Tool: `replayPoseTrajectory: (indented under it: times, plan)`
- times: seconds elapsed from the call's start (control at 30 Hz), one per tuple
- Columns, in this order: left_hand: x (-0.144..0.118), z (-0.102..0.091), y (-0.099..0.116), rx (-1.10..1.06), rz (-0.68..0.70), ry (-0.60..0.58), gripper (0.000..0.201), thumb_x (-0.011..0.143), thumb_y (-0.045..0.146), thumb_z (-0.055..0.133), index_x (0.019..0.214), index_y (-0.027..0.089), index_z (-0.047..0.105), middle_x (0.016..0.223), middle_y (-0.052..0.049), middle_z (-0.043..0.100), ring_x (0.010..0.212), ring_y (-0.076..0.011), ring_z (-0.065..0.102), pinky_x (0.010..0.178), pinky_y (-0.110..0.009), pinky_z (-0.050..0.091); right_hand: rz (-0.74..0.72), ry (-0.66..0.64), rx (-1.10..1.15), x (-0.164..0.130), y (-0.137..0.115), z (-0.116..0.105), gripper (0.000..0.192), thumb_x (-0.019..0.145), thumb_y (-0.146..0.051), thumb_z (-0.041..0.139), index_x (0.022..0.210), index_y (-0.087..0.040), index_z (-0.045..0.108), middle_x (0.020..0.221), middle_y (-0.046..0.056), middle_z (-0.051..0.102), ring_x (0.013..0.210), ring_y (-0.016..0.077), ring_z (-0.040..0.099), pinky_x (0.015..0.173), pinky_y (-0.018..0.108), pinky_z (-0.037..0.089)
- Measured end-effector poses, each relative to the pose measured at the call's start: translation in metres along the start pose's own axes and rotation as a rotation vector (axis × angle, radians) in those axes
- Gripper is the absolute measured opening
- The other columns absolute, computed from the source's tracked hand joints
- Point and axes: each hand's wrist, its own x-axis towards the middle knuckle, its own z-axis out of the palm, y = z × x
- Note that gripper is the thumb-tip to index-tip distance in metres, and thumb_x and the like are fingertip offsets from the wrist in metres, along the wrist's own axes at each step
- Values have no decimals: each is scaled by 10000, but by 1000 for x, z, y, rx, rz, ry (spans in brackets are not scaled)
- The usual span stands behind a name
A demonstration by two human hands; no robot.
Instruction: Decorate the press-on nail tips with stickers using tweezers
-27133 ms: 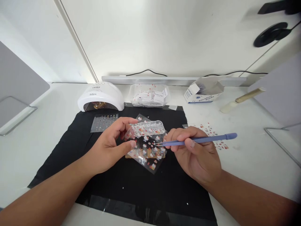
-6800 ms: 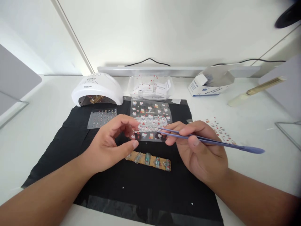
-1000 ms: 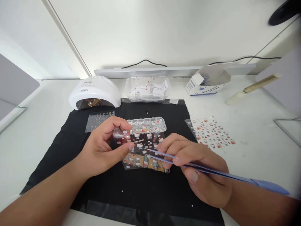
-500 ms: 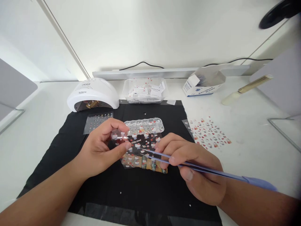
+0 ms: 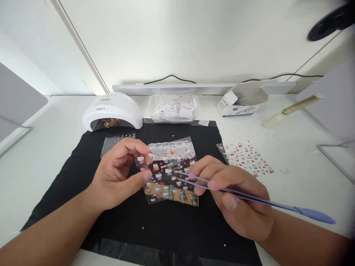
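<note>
My left hand (image 5: 119,171) pinches the left edge of a clear sticker sheet (image 5: 158,176) printed with small white cat characters and red bits. In my right hand (image 5: 238,192) lies a pair of purple tweezers (image 5: 255,197); their two tips are slightly apart, over the middle of the sheet. Whether the tips touch it I cannot tell. Behind and partly under the sheet is a clear compartment box (image 5: 166,146) of tiny gems. Through the sheet's lower part shows a tan strip (image 5: 191,197) bearing several dark, glossy nail tips.
A black cloth (image 5: 119,221) covers the table's middle. A white nail lamp (image 5: 113,107), a plastic tub (image 5: 151,111) of packets and an alcohol pad box (image 5: 241,103) line the back. To the right are a brush (image 5: 294,109) and a white sticker sheet (image 5: 246,157); another sheet (image 5: 107,144) lies left.
The sticker sheet has tilted to show more of its face, and its glare has gone. My right hand and the tweezers have shifted slightly right. The whole view has moved a little.
</note>
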Motion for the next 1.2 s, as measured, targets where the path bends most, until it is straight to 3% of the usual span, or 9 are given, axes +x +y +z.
replayPoseTrajectory:
  times: [0.17, 0.4, 0.8, 1.03, 1.2]
  plan:
    - [-1, -1, 0, -9, -72, 52, 233, 855, 124, 689, 1051, 236, 629, 903, -23, 589, 819, -145, 542, 699, -234, 479, -6, -15, 2, 1, 1, 0, 214, 900, -202, 553, 1056, -191, 698, 772, 68, 698, 814, 247, 637, 791, 456, 500]
    - [0, -2, 0, -34, -83, 12, 224, 866, 138, 682, 1063, 228, 625, 921, -21, 582, 799, -127, 538, 703, -220, 464, 9, -10, -4, 3, -3, 2, 221, 903, -219, 556, 1065, -205, 705, 767, 77, 707, 801, 257, 635, 767, 467, 525]
    - [0, 3, -4, -92, -32, -27, 360, 823, 63, 686, 1117, 239, 575, 917, -17, 604, 795, -120, 582, 712, -206, 506, 29, 3, 4, 4, -4, 3, 219, 916, -202, 554, 1075, -200, 704, 781, 70, 703, 831, 244, 631, 836, 446, 503]
    - [-1, 9, 1, -175, -178, 79, 283, 805, 101, 737, 1054, 201, 645, 840, -12, 621, 729, -114, 594, 664, -208, 511, 16, 18, -16, 5, -5, 3, 215, 913, -221, 560, 1061, -200, 715, 751, 65, 703, 804, 251, 639, 790, 449, 511]
    - [1, 9, 3, -257, -247, 92, 245, 795, 113, 764, 1014, 196, 691, 819, -7, 628, 727, -106, 593, 671, -204, 516, 2, 86, -23, 7, -10, 6, 194, 910, -254, 573, 1022, -212, 726, 727, 55, 706, 782, 246, 638, 817, 455, 514]
